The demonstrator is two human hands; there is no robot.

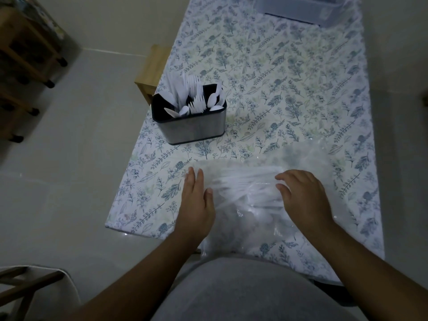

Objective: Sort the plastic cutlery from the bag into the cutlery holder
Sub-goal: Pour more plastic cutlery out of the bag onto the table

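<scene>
a clear plastic bag is seen lying flat on the near part of the surface, which is covered with a blue-green leaf-print cloth. inside the bag a bundle of white plastic cutlery is packed, its pieces lying roughly crosswise; the separate kinds cannot be told apart through the crinkled film.

the left hand is laid at the left end of the bag, fingers extended and close together, thumb raised beside the film; its grip is apart, nothing being clamped. the right hand is rested on top of the bag's right part, fingers spread and slightly curled over the plastic; its grip is likewise apart, pressed on the bag rather than closed on it.

farther back and to the left, near the surface's left edge, a metal-sided cutlery holder with a black rim is stood upright, well apart from the bag. three compartments are seen in it: white knives with a spoon or two are held in the left one, forks in the middle one, spoons in the right one.

a translucent plastic container is placed at the far end of the surface; its contents cannot be told.
</scene>
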